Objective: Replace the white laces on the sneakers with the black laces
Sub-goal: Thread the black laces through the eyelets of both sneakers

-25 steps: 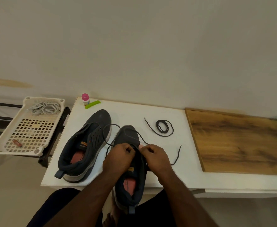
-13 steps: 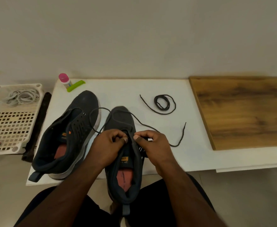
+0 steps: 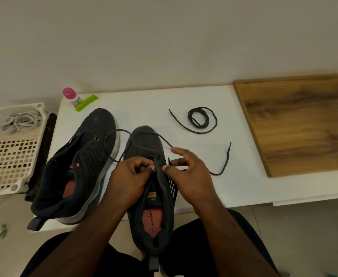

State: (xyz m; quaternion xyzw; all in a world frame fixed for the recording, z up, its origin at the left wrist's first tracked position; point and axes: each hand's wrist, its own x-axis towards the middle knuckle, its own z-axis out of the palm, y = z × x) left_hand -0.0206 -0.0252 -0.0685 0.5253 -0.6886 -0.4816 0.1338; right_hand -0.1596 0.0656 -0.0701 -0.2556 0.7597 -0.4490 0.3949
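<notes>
At 9 o'clock, off the table's left edge, a slotted tray (image 3: 12,164) holds the white laces (image 3: 21,121) in a loose bundle, evidently set aside as already removed. At 11 o'clock a pink-capped bottle (image 3: 71,96) and a green clip (image 3: 86,102) lie at the back corner of the white table (image 3: 234,172).

The left sneaker (image 3: 78,166) rests unlaced, long axis running from heel at 7 o'clock to toe at 1 o'clock.

The right sneaker (image 3: 150,188) sits at centre, heel overhanging the near edge toward the person, toe at 12 o'clock, probably to bring the eyelets close. The left hand (image 3: 130,176) is curled, pinching at the left eyelet row. The right hand (image 3: 188,172) pinches the right eyelet flap with thumb and forefinger, other fingers spread. The black lace (image 3: 223,164) loops over the toe, its free end trailing to 3 o'clock.

A second black lace (image 3: 200,119) lies coiled at 1 o'clock, in reserve. A wooden board (image 3: 300,120) lies at 2 o'clock.
</notes>
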